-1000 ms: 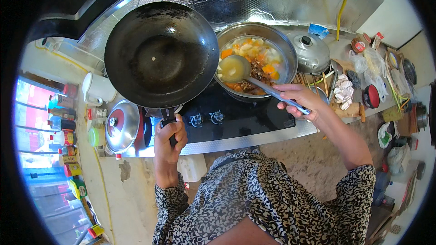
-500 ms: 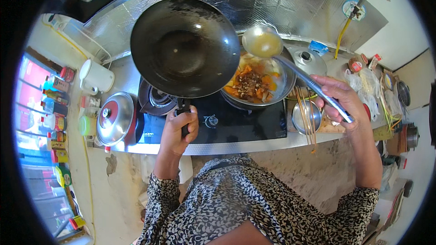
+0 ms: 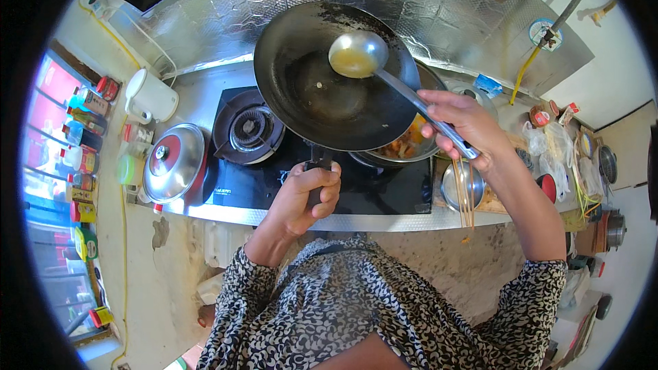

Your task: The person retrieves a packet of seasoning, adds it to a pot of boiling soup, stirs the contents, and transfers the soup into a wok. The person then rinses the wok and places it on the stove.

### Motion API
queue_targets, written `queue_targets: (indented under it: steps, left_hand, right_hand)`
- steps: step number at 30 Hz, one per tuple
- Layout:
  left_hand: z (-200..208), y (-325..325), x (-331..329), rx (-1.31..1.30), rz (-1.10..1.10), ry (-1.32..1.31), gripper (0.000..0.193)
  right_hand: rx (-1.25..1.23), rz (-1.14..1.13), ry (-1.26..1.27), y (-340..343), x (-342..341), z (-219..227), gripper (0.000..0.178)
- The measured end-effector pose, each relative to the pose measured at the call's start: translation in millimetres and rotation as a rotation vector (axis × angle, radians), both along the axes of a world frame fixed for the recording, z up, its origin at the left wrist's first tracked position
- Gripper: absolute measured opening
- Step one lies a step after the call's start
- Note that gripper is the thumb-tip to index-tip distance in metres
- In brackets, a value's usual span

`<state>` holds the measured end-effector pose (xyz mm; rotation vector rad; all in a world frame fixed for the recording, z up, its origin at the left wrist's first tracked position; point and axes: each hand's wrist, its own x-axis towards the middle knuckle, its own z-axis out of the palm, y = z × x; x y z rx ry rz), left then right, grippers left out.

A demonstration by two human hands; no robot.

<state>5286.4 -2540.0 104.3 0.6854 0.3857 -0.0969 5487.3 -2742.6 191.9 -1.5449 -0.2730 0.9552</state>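
Note:
My left hand (image 3: 306, 195) grips the short black handle of a dark wok (image 3: 295, 89), lifted above the stove. Its inside looks nearly bare, with a thin sheen. In my right hand (image 3: 466, 123) is the handle of a metal ladle (image 3: 373, 62), whose bowl hangs over the wok with yellowish liquid in it. Partly hidden behind the wok, a pan of food (image 3: 404, 147) with orange pieces and brown seasoning sits on the right burner. The left burner (image 3: 248, 130) is uncovered.
A lidded pot (image 3: 175, 163) stands left of the black stove (image 3: 377, 192), near a white pitcher (image 3: 152, 96). Chopsticks (image 3: 466, 195) lean across a metal bowl (image 3: 452, 185) at the right. Jars and bottles (image 3: 82, 157) line the window, and plastic bags (image 3: 552, 147) lie far right.
The wok has moved right, off the left burner and partly over the food pan. The ladle has shifted left, from above the food pan to over the wok.

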Motion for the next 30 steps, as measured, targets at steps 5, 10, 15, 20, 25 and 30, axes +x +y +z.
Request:
queue_targets:
  steps: [5,10,15,20,25,30]
  left_hand:
    - [-4.7,2.4,-2.2,-0.035,-0.003,0.003,0.008]
    - [-5.5,10.0,-8.2,-0.04,0.017,0.0,0.008]
    - [-1.0,14.2,-9.4,0.001,0.052,-0.014,0.007]
    - [6.9,20.6,-7.0,0.066,0.031,-0.034,0.008]
    - [16.3,24.2,-0.6,0.177,-0.011,-0.034,0.008]
    - [15.1,32.7,7.2,0.296,0.007,0.01,0.008]
  right_hand:
    - [-0.173,0.156,-0.259,14.0,-1.3,-2.3,0.056]
    - [-0.317,0.261,-0.507,-10.5,6.7,10.6,0.051]
    - [-0.276,0.177,-0.858,-17.9,26.9,-3.1,0.045]
    - [-0.284,0.106,-1.273,-5.8,33.1,-25.5,0.044]
    - [-0.446,0.116,-1.471,-19.3,32.6,-25.6,0.046]
    - [-0.568,0.234,-1.372,-47.4,16.0,-2.0,0.045]
